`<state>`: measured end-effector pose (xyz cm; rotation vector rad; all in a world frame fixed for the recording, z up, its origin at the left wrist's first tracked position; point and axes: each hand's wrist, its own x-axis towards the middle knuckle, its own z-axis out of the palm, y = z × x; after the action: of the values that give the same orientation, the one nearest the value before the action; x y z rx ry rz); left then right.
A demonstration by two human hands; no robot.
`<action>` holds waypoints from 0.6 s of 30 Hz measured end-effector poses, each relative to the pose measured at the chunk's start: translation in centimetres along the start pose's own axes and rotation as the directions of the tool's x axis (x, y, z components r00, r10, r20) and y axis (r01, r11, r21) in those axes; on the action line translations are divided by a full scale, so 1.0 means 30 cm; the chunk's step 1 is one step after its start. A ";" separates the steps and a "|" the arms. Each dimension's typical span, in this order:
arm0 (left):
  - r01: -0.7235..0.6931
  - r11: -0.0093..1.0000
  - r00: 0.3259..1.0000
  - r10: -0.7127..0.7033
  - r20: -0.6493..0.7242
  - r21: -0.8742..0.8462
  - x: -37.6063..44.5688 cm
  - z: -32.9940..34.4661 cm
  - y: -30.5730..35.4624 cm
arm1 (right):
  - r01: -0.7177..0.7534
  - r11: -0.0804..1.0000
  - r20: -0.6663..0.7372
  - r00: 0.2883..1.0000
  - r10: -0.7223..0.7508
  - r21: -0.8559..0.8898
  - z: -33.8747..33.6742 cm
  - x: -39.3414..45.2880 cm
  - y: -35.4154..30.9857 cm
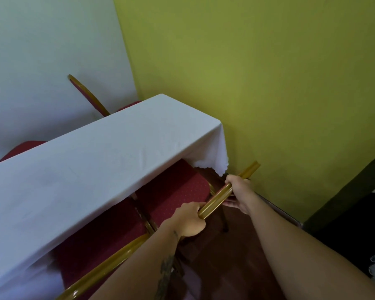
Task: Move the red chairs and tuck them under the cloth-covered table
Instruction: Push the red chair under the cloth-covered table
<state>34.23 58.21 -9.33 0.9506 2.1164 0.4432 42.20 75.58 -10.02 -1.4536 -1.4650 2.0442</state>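
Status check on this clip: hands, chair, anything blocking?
Left hand and right hand both shut on the chair's gold top rail. Red seat partly under the white tablecloth. Second chair close alongside; nothing blocking.

Table [100,156]: long, draped in a white cloth, running from near left to far right; a scalloped cloth corner hangs at the right end.
Red chair [173,189]: patterned seat partly under the table's right end; gold top rail [223,194] of its backrest on the near side.
Left hand [188,221]: wrapped around the rail's nearer part; forearm tattooed.
Right hand [239,191]: closed on the same rail, farther right.
Second red chair [100,243]: just left of the first, seat under the cloth, gold rail at near left.
Far chairs [89,96]: two red chairs beyond the table, beside the white wall.
Green wall [268,72]: right of the table.
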 end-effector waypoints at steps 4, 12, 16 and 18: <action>-0.019 1.000 0.999 0.019 -0.032 -0.010 0.036 -0.020 -0.021 | 0.005 1.000 -0.042 0.999 -0.005 0.017 0.031 0.037 -0.020; -0.059 0.993 0.995 0.067 -0.075 0.100 0.091 -0.030 -0.010 | 0.037 0.999 -0.075 0.996 -0.039 -0.022 0.034 0.112 -0.047; 0.005 0.990 0.994 0.010 -0.107 0.138 0.063 -0.021 -0.019 | 0.026 0.983 -0.181 0.982 -0.060 -0.183 0.057 0.082 -0.058; 0.006 0.979 0.994 0.016 -0.106 0.205 0.028 -0.028 -0.028 | 0.036 0.931 -0.328 0.930 -0.164 -0.363 0.078 0.025 -0.069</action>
<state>32.81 58.29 -9.67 1.0688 2.2913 0.2876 39.24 75.67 -8.75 -1.7233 -1.7601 1.4087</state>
